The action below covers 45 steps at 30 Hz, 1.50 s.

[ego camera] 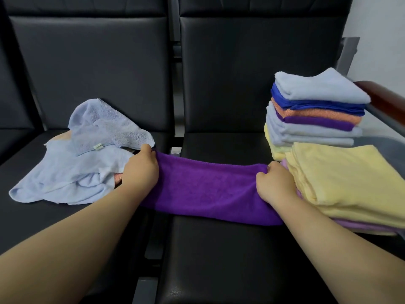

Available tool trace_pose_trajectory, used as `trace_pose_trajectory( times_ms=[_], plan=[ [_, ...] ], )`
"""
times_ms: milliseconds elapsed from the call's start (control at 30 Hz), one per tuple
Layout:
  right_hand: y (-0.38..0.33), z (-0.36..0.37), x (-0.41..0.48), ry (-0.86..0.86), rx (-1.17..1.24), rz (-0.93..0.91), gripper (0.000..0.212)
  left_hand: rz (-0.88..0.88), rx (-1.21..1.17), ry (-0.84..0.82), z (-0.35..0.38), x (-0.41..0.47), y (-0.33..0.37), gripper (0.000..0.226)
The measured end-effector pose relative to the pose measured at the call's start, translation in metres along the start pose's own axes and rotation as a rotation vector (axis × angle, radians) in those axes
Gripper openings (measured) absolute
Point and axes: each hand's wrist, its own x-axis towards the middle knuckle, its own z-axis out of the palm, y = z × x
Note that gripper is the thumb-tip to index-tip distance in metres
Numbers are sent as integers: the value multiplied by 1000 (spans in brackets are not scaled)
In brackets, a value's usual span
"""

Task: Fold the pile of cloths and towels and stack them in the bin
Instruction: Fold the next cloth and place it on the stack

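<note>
both of our hands are closed on the purple towel [206, 189], one at each short end: our left hand [141, 170] pinches the end at nine o'clock, our right hand [274, 185] bunches the end at three o'clock. we see the backs of the hands only, so the fingertips under the cloth are hidden from us. the towel lies stretched as a folded band across the black seat [219, 260], its far-left corner reaching over the gap between the two seats.

at ten o'clock from the towel sits the unfolded pile, mostly light blue cloths [87, 154], crumpled. a bit of peach or pink cloth peeks from under it near our left wrist; we cannot make out how many pieces lie beneath.

at two o'clock stands a stack of folded towels [315, 110]: light blue on top, then dark blue, orange, purple, more light blue and pale yellow at the bottom. just in front of it, at three to four o'clock, folded yellow towels [346, 181] lie over lilac ones, cut off by the right edge. our right hand touches this lower stack. a wooden armrest [385, 97] at the right edge is partly cut off too.
</note>
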Motion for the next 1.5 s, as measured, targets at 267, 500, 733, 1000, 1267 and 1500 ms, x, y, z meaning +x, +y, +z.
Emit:
trace_pose_trajectory(
  times_ms=[267,500,733,1000,1267,1500],
  plan=[
    [-1,0,-8,24,78,-34,44,-22,-20,1,3,0,5,25],
    [-5,-2,-34,110,-353,-316,67,106,177,-4,-8,-34,45,31],
    [-6,-25,-23,267,-151,-320,28,150,221,-322,1,-66,87,42],
    [-8,-41,-14,-10,168,-40,49,157,322,-327,10,-82,93,63],
    [-7,-40,-4,11,214,36,31,157,389,-337,11,-95,98,76],
    [-9,-38,-12,16,154,-16,28,157,401,-339,12,-97,98,76]
  ],
)
